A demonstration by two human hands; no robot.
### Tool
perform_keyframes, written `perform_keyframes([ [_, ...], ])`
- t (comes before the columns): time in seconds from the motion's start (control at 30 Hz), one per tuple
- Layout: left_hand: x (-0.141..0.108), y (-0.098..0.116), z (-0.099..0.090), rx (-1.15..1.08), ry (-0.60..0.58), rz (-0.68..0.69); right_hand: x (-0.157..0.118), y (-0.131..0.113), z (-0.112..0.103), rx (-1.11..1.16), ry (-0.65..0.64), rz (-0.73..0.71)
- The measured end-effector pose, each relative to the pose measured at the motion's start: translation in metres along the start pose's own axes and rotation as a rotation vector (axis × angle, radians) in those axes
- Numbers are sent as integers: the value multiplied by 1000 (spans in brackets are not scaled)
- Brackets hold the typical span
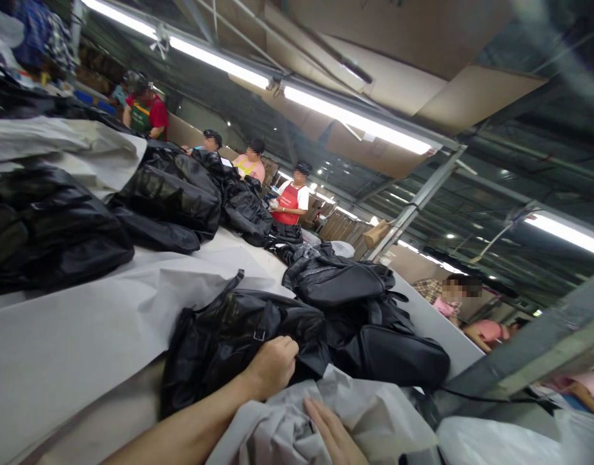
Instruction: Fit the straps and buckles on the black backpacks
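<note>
A black backpack (pixel 224 329) with a buckled strap lies on the table in front of me. My left hand (pixel 272 369) is closed at its near side, fingers curled against the black material; their tips are hidden. Just below, a crumpled pale grey sheet (pixel 374 403), like paper or thin fabric, is bunched up against the bag. On this sheet rests my right hand (pixel 330 429), its visible fingers stretched out and close together. The rest of that hand is cut off by the bottom edge of the view.
More black bags (pixel 171 190) lie along the table, and others (pixel 403 355) are piled at the right. Large pale sheets (pixel 84 342) cover the left side. A metal post (pixel 529 349) stands at the right, near clear plastic (pixel 495 442). Several people work farther back.
</note>
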State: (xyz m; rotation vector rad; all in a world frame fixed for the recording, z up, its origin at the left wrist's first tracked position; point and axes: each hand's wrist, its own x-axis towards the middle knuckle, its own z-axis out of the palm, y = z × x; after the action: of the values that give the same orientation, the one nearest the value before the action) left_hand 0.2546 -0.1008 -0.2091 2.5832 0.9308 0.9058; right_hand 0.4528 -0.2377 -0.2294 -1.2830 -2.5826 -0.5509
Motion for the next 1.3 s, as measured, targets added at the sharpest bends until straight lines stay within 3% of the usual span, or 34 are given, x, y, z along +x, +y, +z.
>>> perform_keyframes([
  [0.1, 2, -5, 0, -24, 11, 34, 6, 16, -11, -137, 21, -21],
  [0.2, 5, -9, 0, -41, 8, 90, 15, 30, -22, -375, 77, 74],
  [0.3, 4, -10, 2, -51, 104, 149, 31, 31, -19, -426, 81, 79],
  [0.4, 2, -10, 5, -11, 213, 172, 42, 23, -14, -245, 94, 36],
  [0.47, 2, -10, 6, 41, 212, 171, 41, 19, -19, -80, 27, 82],
  [0.57, 3, -8, 4, 145, 156, 204, 33, 16, -29, 5, -97, 107],
  [0.67, 4, -6, -1, 209, 63, 232, 26, 11, -24, -43, -74, 101],
  [0.83, 5, -12, -4, 195, -14, 219, 37, -3, -4, 247, -29, 48],
  [1.0, 6, -15, -6, 204, -33, 217, 50, -12, -2, 369, -64, 258],
  [1.3, -8, 12, -20, 253, -51, 352, 47, -11, 4, 399, -69, 389],
])
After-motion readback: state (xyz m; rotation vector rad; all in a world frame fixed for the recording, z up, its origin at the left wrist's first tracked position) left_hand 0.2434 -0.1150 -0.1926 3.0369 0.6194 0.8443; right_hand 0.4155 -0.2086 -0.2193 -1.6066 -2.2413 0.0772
